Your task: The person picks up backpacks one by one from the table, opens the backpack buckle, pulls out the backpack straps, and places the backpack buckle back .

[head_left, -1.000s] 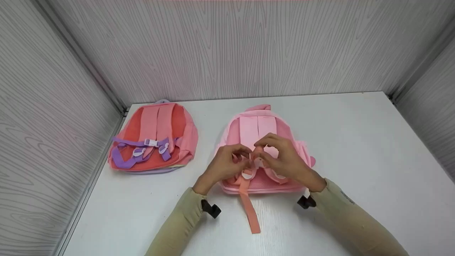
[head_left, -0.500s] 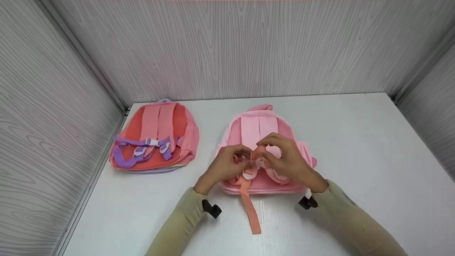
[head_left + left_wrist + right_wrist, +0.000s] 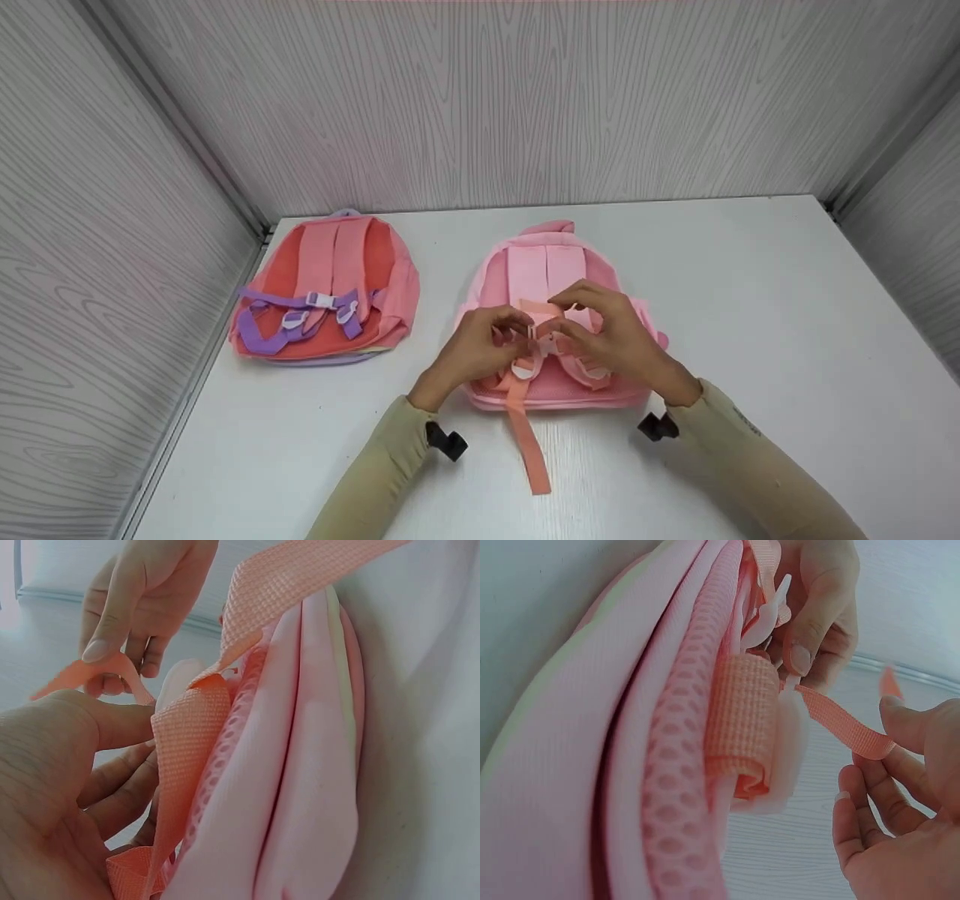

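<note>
Pink backpack (image 3: 527, 277), lying on the bench (image 3: 757, 330) with its shoulder straps uppermost and its bottom edge toward the person. Both hands meet over its lower half. The left hand (image 3: 480, 346) has its thumb and forefinger closed in a pinch on a pale plastic buckle (image 3: 789, 701), its other fingers bent beneath. The right hand (image 3: 613, 336), just beside it, pinches a length of orange webbing (image 3: 845, 727) between thumb and forefinger, the remaining fingers loosely bent and parted; the webbing runs from the buckle to this grip, and a short free end projects beyond the thumb. Below the left hand, an orange strap tail (image 3: 529, 450) passes over the bottom edge of the pack and extends across the bench toward the person. A white ring (image 3: 523, 368) lies at the top of this tail. To the left, well apart from the hands, rests a coral backpack (image 3: 319, 262) with purple straps (image 3: 262, 343) and a white clip (image 3: 321, 301). Khaki sleeves (image 3: 379, 461) cover both forearms. Behind the bench rises a grey wood-grained wall (image 3: 480, 97).
</note>
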The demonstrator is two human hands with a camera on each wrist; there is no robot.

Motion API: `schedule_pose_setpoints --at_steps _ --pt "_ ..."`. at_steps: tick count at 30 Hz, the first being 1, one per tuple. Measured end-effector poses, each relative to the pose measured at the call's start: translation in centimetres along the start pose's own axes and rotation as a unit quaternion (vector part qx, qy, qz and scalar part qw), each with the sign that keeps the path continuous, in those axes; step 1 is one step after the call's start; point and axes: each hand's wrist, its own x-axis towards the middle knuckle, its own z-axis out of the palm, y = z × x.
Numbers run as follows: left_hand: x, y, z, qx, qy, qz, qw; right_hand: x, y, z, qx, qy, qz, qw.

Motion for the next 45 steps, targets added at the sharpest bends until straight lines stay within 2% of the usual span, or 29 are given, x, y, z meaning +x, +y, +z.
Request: schedule_pose_setpoints --at_steps 5,12,20,25,30,34,39,45 --pt "0.0 0.1 0.0 0.003 -0.002 -0.008 1.0 -0.4 0.1 -0.4 -0.005 0.004 0.011 1.0" --pt "-0.2 0.2 0.1 0.001 0.002 -0.006 1.0 -0.9 0.4 -0.8 0.02 0.022 0.02 0.999" --pt "-0.1 0.1 0.1 0.003 0.003 -0.008 1.0 -1.5 0.3 -1.8 0.047 0.053 0.089 0.994" --pt "-0.2 0.2 0.0 0.01 0.004 -0.01 0.9999 -1.9 0.2 -2.3 0.086 0.09 0.162 0.979" --pt "-0.3 0.4 0.0 0.021 0.006 -0.012 0.9997 -2.3 0.1 -3.2 0.139 0.142 0.228 0.953" --pt "-0.4 0.6 0.0 0.043 0.015 -0.003 0.9989 -2.5 0.0 -3.8 0.153 0.129 0.273 0.941" --pt "-0.4 1.0 -0.1 0.067 0.02 0.003 0.9975 -2.9 0.0 -4.6 0.156 0.101 0.303 0.935" --pt "0.2 1.7 -0.2 0.074 0.011 0.016 0.9971 -3.2 0.2 -5.5 0.169 0.076 0.318 0.93"
